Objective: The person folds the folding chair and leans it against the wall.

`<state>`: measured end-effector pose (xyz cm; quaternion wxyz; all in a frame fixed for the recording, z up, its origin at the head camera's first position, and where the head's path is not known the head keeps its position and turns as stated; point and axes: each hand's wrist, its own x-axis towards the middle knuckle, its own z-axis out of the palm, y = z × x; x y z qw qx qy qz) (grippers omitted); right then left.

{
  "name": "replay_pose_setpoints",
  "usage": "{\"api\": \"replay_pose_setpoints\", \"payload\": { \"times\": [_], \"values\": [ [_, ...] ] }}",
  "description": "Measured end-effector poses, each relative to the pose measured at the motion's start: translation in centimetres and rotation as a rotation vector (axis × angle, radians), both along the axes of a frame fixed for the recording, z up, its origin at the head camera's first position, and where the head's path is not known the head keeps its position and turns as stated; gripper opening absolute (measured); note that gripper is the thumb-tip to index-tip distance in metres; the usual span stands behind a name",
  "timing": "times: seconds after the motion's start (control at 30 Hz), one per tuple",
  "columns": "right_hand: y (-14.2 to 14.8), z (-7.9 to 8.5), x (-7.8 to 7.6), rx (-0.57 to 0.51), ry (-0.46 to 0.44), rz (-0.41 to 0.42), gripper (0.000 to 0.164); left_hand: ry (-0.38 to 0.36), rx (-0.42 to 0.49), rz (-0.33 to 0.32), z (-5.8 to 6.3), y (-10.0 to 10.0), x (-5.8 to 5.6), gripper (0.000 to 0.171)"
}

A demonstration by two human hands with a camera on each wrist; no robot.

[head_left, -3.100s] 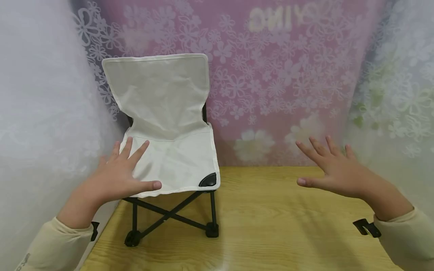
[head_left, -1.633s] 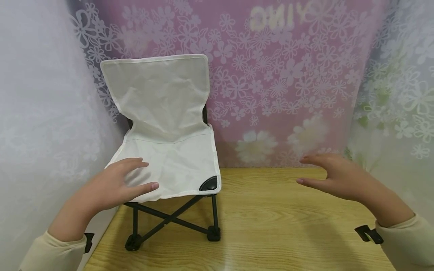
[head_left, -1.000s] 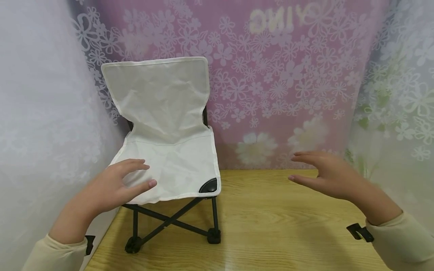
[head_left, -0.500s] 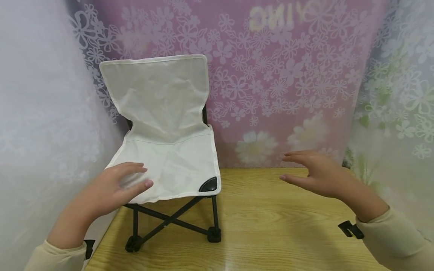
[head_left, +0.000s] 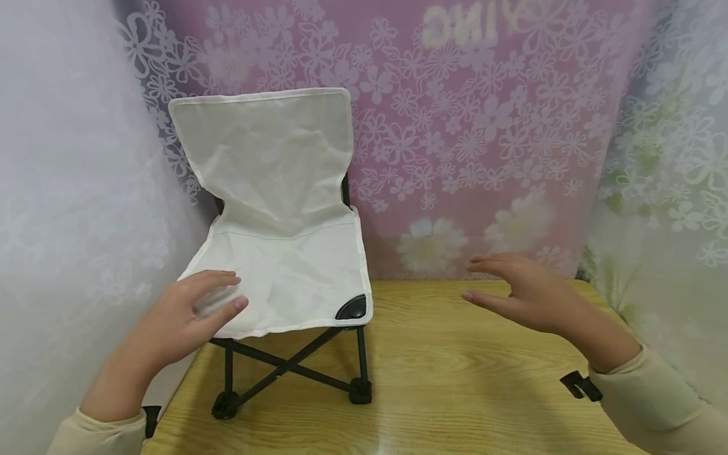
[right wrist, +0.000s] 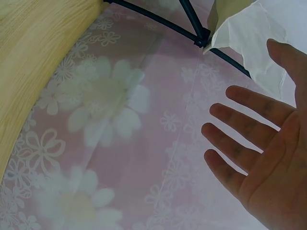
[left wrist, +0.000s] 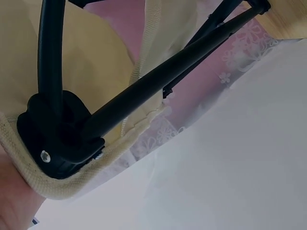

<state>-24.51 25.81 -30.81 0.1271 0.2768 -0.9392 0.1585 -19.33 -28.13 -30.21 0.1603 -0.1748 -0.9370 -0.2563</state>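
Note:
A small folding chair (head_left: 284, 158) with off-white fabric and black crossed legs stands upright, left of centre in the head view. My left hand (head_left: 176, 319) is at the front left corner of its seat, fingers relaxed and holding nothing; whether it touches the fabric I cannot tell. From below, the left wrist view shows the seat corner's black bracket (left wrist: 60, 136) with two tubes running from it, and part of the hand at the edge. My right hand (head_left: 534, 294) hangs in the air to the right of the chair, its fingers (right wrist: 240, 139) apart and relaxed with nothing in them.
The chair stands on a wood-grain surface (head_left: 455, 379). Behind hangs a pink curtain (head_left: 455, 126) with white flowers. Whitish sheeting (head_left: 74, 189) rises close on the left, and a flowered translucent sheet (head_left: 671, 189) closes the right side.
Both hands have gone from spread fingers to a relaxed, slightly bent pose. The right hand has drifted left toward the chair; the left has shifted slightly left. The chair has stayed in place.

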Motion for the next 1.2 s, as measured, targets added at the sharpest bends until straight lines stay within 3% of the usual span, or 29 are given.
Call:
{"api": "replay_pose_setpoints", "payload": {
  "times": [0.43, 0.8, 1.2],
  "values": [
    [-1.0, -0.2, -0.3, -0.071, 0.015, 0.026, 0.053, 0.150, 0.031, 0.026, -0.7, -0.8, 0.6, 0.034],
    [-1.8, -1.2, -0.7, -0.134, -0.001, 0.046, 0.054, 0.214, 0.070, 0.122, -1.4, -1.6, 1.3, 0.035],
    [-3.1, -1.7, -1.2, -0.182, -0.053, 0.074, 0.058, 0.368, 0.226, 0.032, -3.2, -2.1, 1.3, 0.030]
  ]
}}
